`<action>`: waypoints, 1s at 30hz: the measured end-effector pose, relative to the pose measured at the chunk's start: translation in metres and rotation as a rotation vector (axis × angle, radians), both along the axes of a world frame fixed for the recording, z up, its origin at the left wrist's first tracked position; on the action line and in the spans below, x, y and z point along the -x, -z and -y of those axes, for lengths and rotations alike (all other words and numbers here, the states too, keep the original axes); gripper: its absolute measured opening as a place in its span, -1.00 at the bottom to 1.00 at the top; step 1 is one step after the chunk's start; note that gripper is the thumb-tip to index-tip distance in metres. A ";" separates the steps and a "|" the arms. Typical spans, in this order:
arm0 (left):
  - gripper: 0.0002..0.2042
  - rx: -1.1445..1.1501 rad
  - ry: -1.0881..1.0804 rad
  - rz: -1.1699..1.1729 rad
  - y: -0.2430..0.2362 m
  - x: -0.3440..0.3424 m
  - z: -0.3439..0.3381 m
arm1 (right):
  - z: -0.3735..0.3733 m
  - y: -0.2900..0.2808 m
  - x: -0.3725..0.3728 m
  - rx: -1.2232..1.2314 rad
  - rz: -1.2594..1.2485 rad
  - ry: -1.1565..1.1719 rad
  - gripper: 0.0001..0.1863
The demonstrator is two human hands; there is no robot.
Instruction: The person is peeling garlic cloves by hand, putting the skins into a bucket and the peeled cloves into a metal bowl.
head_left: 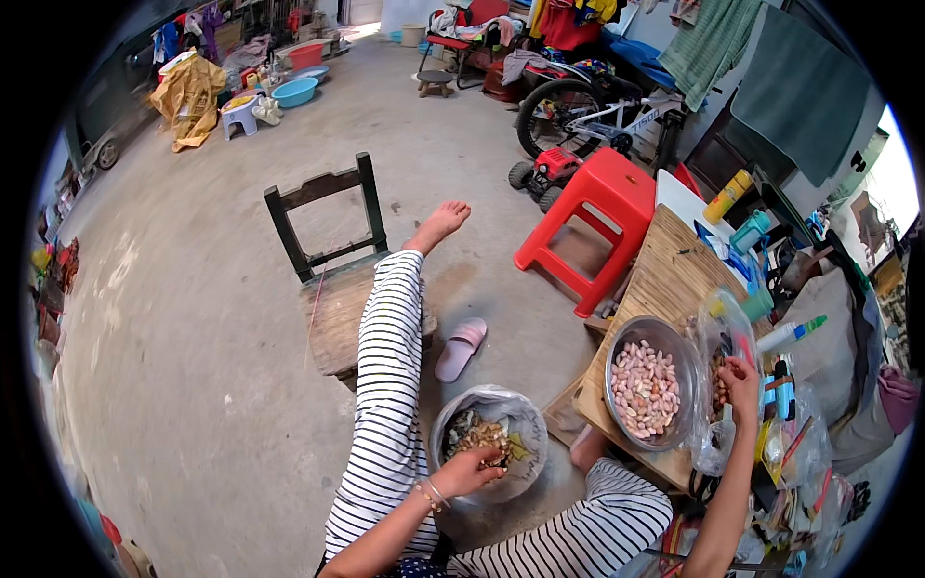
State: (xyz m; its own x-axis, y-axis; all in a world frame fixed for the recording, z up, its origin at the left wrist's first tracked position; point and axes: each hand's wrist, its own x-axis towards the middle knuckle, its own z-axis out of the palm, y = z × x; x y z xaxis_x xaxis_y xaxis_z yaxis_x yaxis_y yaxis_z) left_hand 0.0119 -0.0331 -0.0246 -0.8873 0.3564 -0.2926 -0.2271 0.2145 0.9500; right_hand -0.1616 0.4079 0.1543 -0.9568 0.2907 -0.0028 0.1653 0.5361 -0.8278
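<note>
My left hand (472,470) is over a bin (525,443) lined with plastic, which holds broken shells (467,433); its fingers are curled, and what they hold is too small to make out. At a clear plastic bag (718,313) of unshelled peanuts (719,376), my right hand (740,385) has its fingers bent together at the opening, their contents unclear. Beside that bag, on a wooden table (655,279), stands a metal bowl (612,361) of pink shelled kernels (644,385).
My legs flank the bin, one foot raised over a wooden chair (332,318). A pink slipper (461,349), red stool (597,207), toy car (540,178) and bicycle (597,125) are ahead. Bottles (727,197) and clutter crowd the right. Basins (294,92) lie far back left.
</note>
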 end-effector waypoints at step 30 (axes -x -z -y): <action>-0.64 -1.404 -0.310 0.856 -0.040 0.016 -0.050 | 0.261 0.071 -0.149 -0.356 -0.447 -0.902 -0.74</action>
State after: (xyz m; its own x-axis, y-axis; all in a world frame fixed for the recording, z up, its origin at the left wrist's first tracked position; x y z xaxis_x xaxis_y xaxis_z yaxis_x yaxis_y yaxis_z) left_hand -0.0045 0.0165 0.0158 -0.7333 0.5973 -0.3248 -0.6146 -0.7866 -0.0590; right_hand -0.0125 0.1472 0.0828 -0.7122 -0.6103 0.3470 -0.6929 0.5317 -0.4870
